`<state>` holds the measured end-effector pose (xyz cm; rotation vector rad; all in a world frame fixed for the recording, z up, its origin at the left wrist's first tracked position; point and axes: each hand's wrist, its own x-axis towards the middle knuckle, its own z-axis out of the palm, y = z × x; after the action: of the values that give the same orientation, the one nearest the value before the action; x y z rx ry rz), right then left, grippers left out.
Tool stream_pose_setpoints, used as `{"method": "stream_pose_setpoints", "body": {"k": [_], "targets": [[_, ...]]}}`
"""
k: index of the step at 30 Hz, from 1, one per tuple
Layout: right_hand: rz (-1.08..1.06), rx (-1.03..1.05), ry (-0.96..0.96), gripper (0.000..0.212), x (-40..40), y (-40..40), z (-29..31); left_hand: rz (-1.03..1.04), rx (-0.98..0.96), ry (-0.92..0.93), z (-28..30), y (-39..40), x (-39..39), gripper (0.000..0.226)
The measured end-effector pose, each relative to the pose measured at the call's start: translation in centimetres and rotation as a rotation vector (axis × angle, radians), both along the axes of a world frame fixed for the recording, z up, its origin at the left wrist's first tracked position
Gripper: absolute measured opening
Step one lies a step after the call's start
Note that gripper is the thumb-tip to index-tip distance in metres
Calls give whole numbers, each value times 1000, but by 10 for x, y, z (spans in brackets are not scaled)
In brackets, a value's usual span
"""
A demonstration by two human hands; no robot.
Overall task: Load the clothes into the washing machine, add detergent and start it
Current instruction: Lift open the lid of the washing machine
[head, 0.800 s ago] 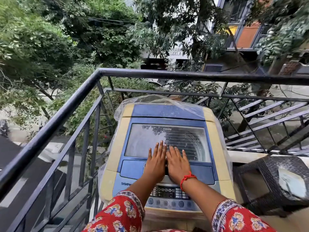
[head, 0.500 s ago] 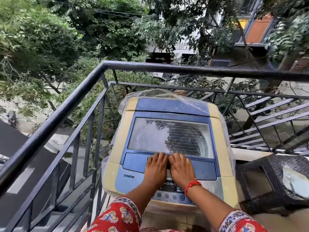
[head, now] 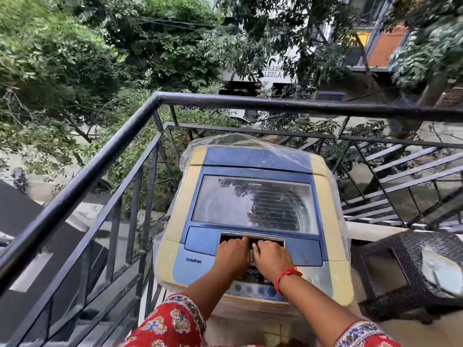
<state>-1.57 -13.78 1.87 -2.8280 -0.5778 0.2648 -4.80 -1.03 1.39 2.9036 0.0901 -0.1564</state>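
"TurboDrum" on washing machine (head: 193,261), "LEELA" on building sign (head: 273,72)

- We see the washing machine (head: 253,221) in hard plastic: its blue lid frame is glossy, the cream side panels duller and faintly yellowed.
- Its lid window (head: 253,204) looks like smooth clear glass or plastic, shiny enough to mirror the trees.
- A thin clear plastic cover (head: 253,142), crinkled and glossy, wraps the machine's back and sides.
- The balcony railing (head: 250,102) looks like black painted metal, smooth with a soft sheen.
- We see a dark woven wicker stool (head: 411,266) at the right, rough and matt.
- Both sleeves (head: 172,321) are printed red cloth, soft and matt.
- The red thread bracelet (head: 285,275) looks like twisted cord.
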Motion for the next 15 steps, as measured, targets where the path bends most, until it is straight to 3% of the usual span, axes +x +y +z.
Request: {"method": "stream_pose_setpoints", "body": {"k": [5, 15], "targets": [[-25, 45, 34, 37, 1, 0, 25, 54, -1, -84, 16, 1, 4, 44], [-33, 105, -182, 42, 36, 2, 106, 175, -37, -249, 99, 6, 46, 49]]}}
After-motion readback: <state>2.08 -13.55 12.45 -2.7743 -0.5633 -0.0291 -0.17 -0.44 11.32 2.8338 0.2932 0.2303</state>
